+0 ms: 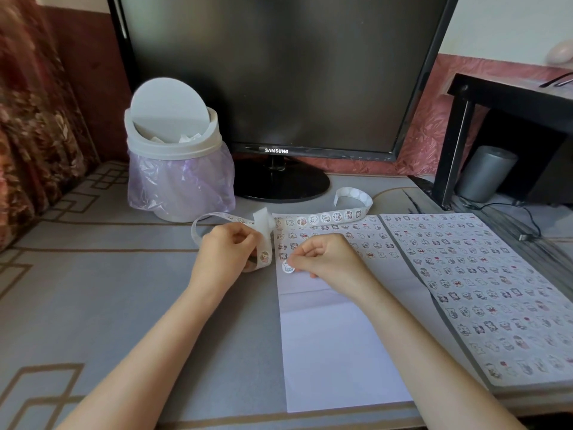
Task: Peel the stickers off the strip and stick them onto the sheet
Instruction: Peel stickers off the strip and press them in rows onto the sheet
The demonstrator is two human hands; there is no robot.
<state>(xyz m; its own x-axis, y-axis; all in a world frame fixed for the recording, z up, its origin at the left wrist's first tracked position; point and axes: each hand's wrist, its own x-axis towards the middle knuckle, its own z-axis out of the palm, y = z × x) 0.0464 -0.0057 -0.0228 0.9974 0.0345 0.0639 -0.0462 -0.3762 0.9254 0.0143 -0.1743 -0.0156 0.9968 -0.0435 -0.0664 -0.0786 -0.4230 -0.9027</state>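
Left hand (229,251): fingers curled round a loop of the strip (325,217), just left of the sheet (335,342). Right hand (325,257): thumb and forefinger pinch a round sticker (288,267) low over the sheet's left edge, under the rows already stuck. Can't tell if it's touching the paper. The strip runs from the left hand along the sheet's top edge and curls up near the monitor (279,72) base. The lower sheet is plain white. A second sheet (471,274), covered in stickers, lies just beside it on the right. All sit on the grey bench (93,305). A swing-lid bin (173,156) with a purple liner stands behind the left hand.
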